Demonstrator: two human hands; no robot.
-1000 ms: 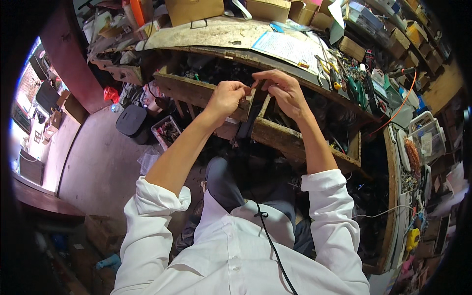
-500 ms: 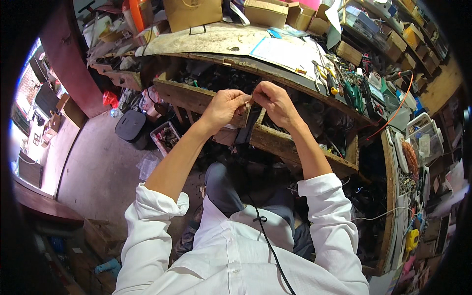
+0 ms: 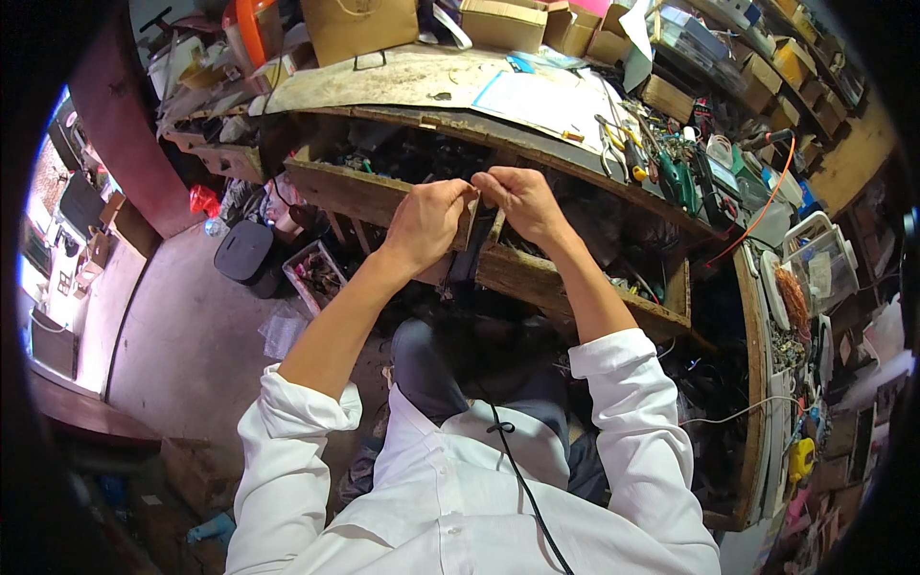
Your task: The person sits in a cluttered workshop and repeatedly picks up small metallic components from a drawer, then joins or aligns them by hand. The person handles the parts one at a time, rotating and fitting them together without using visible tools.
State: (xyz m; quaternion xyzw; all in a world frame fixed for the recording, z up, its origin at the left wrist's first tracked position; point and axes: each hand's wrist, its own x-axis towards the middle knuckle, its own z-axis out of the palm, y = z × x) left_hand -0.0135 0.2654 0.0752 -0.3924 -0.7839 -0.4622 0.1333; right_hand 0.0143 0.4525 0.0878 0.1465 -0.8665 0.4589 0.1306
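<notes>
My left hand [image 3: 428,222] and my right hand [image 3: 527,203] meet above the gap between two pulled-out wooden drawers. Both have their fingers pinched together, fingertips almost touching. Whatever they pinch is too small to make out and mostly covered by the fingers. Behind the left hand lies the left drawer [image 3: 350,191], with small dark parts inside. Below the right hand is the right drawer [image 3: 565,286], where cables and small bits show.
The workbench [image 3: 383,91] beyond the drawers bears a white sheet [image 3: 546,101], pliers [image 3: 613,139] and a green tool [image 3: 678,182]. Cardboard boxes [image 3: 503,24] line its back. On the floor at left stand a black bin [image 3: 251,254] and a crate of odds and ends [image 3: 316,273].
Both hands have dropped slightly toward me and stay close together. The left hand has turned so its back faces up more. The whole view has shifted a little.
</notes>
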